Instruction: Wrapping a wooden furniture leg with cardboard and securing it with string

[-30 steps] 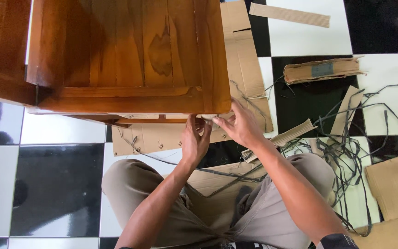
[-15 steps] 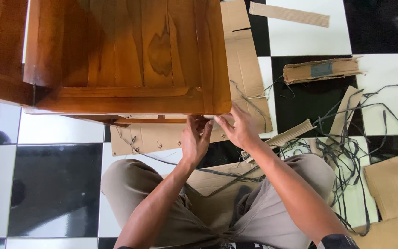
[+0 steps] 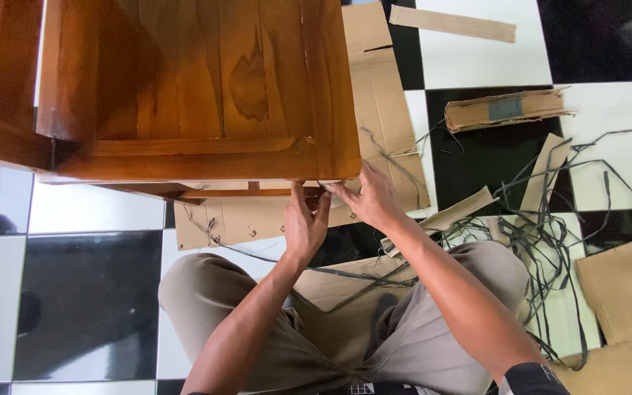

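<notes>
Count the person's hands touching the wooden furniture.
2: the left hand and the right hand both meet the near lower edge of the glossy brown wooden furniture piece, close together, over flat brown cardboard.

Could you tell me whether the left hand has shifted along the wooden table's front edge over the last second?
No. The left hand keeps its fingertips at the same spot under the wooden table's front edge, just left of the right hand.

Glossy wooden table (image 3: 199, 88) (varnished), matt cardboard (image 3: 382, 110).
</notes>
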